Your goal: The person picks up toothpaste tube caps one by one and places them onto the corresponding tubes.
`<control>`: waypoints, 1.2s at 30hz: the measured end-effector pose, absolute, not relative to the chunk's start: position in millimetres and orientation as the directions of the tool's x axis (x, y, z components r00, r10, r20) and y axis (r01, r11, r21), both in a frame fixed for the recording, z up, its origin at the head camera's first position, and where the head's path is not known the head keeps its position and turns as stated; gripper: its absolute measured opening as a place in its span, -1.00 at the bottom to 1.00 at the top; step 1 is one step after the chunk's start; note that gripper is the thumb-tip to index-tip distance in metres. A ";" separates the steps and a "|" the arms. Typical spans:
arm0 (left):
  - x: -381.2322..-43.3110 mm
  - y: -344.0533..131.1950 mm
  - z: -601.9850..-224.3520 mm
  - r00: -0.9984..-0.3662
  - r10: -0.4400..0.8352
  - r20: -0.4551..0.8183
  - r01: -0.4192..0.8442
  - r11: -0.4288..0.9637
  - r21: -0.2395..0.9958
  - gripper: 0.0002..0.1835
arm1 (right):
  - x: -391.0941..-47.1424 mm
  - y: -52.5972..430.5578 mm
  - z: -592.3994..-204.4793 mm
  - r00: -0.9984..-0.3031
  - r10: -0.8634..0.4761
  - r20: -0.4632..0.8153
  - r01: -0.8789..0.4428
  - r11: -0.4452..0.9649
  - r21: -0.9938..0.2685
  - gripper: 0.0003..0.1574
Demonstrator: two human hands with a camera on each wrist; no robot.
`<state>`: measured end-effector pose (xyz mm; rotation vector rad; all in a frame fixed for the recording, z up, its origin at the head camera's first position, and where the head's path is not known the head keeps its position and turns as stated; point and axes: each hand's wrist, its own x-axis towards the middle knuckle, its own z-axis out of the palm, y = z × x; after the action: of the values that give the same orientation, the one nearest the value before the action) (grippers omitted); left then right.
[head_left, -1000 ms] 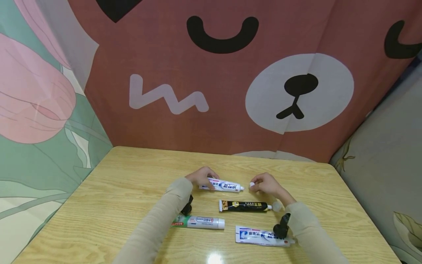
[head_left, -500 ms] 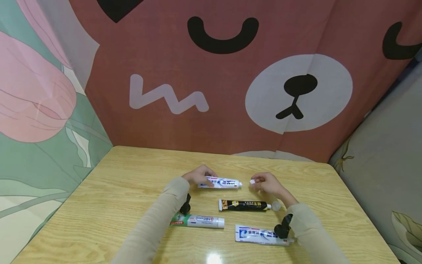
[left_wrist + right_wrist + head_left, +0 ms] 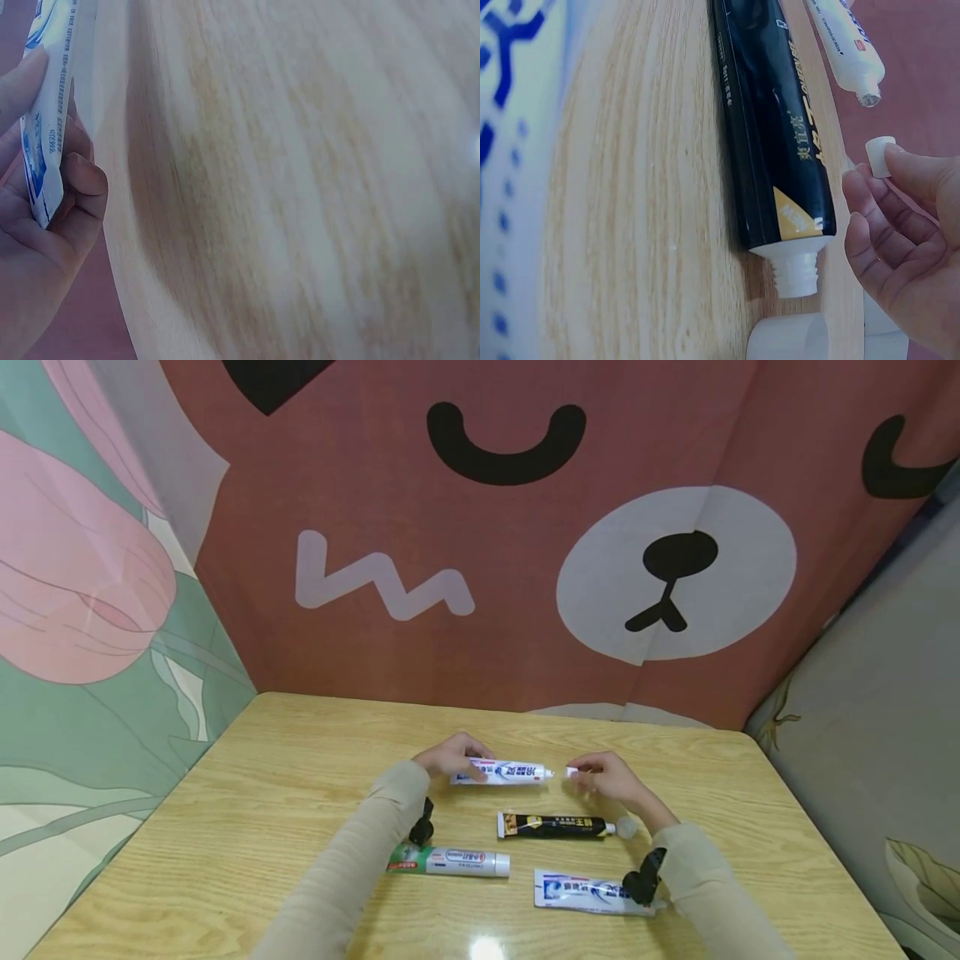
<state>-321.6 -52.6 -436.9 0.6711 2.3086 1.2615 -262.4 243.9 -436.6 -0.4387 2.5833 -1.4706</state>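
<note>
Holding a white plastic tube w/ blue print (image 3: 517,772) in L hand (image 3: 448,757) & a small white cylindrical cap (image 3: 880,157) in R hand (image 3: 611,779), toward far edge of pale wood-grain bench (image 3: 300,777).

L grip curled round tube's flat end; bare nozzle pts toward bench's R edge, facing cap, small gap btwn. R grip pinches cap, thumb vs. fingers. Farther from far edge: glossy black tube w/ gold print (image 3: 555,827), uncapped, round translucent cap (image 3: 791,339) just beside its white nozzle; then green-and-white tube (image 3: 463,862), partly behind beige L sleeve (image 3: 337,860); last, second white-and-blue tube (image 3: 577,891), part-hidden by black wrist cam (image 3: 641,887).
</note>
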 end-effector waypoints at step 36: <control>-319.3 -47.1 -434.2 -0.779 0.617 -0.109 0.207 0.417 0.885 -0.72 | -256.3 228.0 -433.6 -0.957 -0.290 0.026 -0.146 0.404 -0.903 -0.73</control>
<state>-319.3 -47.1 -434.2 0.7018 2.2564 1.3222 -256.3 228.0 -433.6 -0.3932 2.5162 -1.5978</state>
